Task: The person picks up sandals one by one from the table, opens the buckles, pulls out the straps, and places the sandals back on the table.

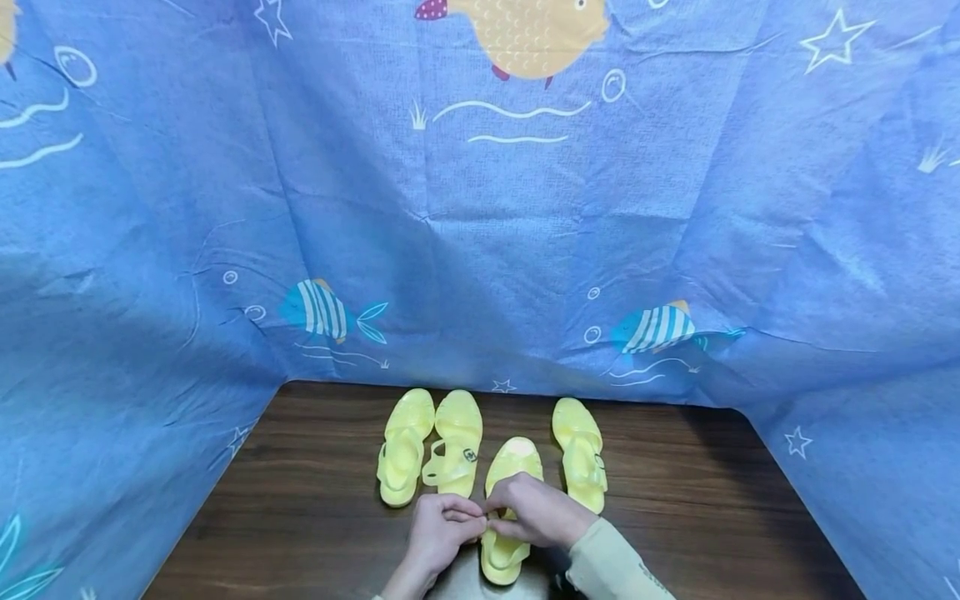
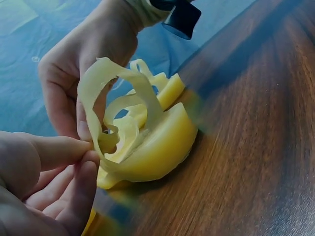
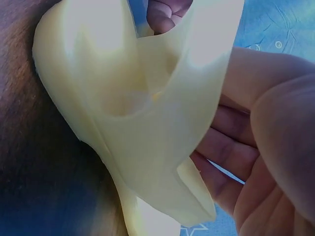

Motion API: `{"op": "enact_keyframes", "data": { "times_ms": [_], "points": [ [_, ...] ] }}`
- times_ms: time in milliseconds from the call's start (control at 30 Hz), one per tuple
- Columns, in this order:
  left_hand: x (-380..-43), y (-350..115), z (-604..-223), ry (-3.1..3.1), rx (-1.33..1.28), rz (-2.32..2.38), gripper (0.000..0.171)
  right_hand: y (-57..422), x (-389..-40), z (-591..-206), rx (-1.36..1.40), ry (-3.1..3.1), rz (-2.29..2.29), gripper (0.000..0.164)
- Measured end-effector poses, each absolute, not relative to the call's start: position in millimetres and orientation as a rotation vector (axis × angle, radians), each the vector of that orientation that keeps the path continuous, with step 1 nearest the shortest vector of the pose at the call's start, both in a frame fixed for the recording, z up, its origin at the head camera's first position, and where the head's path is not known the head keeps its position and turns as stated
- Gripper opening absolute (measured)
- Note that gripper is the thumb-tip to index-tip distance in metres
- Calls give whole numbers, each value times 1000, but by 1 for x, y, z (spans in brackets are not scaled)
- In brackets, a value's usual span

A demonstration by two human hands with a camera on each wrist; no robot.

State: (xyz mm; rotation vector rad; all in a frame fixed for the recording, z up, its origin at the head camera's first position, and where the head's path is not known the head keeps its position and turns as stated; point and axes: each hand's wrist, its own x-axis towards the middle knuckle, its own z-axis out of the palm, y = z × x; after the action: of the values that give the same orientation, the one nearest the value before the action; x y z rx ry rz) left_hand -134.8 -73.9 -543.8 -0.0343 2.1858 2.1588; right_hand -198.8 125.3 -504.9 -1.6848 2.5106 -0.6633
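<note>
A yellow jelly sandal [image 1: 516, 458] lies toe-away on the table between my two hands, its heel end nearest me. My left hand [image 1: 442, 529] pinches the left side of its strap [image 2: 88, 101] between thumb and forefinger, as the left wrist view shows. From the other side, my right hand [image 1: 543, 512] reaches over the sandal, its fingertips gripping the strap close to the left fingertips. In the right wrist view, the pale sandal upper [image 3: 142, 132] hides the right fingertips. The exact fastening point is covered by fingers.
Two more yellow sandals, an outer one [image 1: 405, 450] and an inner one [image 1: 459, 425], lie side by side to the left. Another yellow sandal [image 1: 581, 450] lies to the right. A blue fish-print cloth [image 1: 480, 250] encloses the dark wooden table [image 1: 690, 500] at back and sides.
</note>
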Motion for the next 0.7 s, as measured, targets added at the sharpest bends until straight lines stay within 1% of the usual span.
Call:
{"op": "enact_keyframes", "data": {
  "times_ms": [233, 700],
  "points": [
    [-135, -79, -547, 1996, -84, 2187, 21, 124, -198, -505, -1680, 2517, -671, 9],
    [-138, -75, -546, 1934, -129, 2228, 21, 121, -194, -501, -1670, 2558, -616, 12]
  ]
}}
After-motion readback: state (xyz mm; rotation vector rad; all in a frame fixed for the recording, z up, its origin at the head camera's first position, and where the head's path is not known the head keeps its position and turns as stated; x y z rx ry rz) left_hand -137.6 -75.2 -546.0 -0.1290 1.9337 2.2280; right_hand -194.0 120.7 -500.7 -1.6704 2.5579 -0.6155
